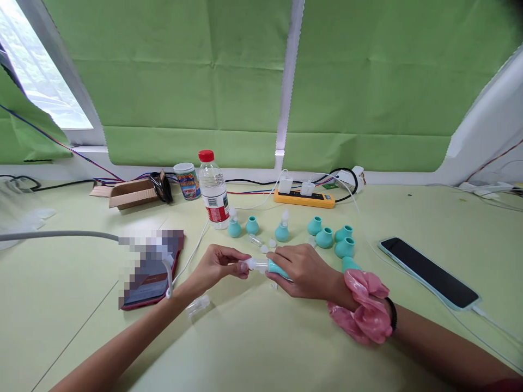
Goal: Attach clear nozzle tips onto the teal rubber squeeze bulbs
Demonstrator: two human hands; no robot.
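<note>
pinching the clear tip (249, 264) between thumb and fingers, the left hand (220, 264) meets the right hand (304, 271) over the middle of the table (245, 348). the right hand is closed around a teal bulb (278, 269), its fingers wrapped over the top and hiding much of it. a clear tube (260, 265) runs between the two hands, from the mouth of the bulb to the tip, lying roughly level.

beyond the hands, two teal bulbs stand with clear nozzles upright in their mouths, one (234, 228) just beside the bottle (214, 196), the other (281, 232) farther right; an open bulb (252, 225) stands between them. more open bulbs (324, 238) cluster to the right, the nearest partly hidden near the pink scrunchie (363, 307) on the right wrist.

small clear pieces (255, 239) lie just past the fingertips, and a small white part (273, 286) sits on the near side of the right hand. a loose clear tube piece (198, 306) lies beside the left forearm.

a phone (431, 272) rests on the right, plugged into a cable. at the back, a yellow power strip (304, 198) holds two white plugs; a can (187, 181) and an open box (134, 193) stand left of it.
</note>
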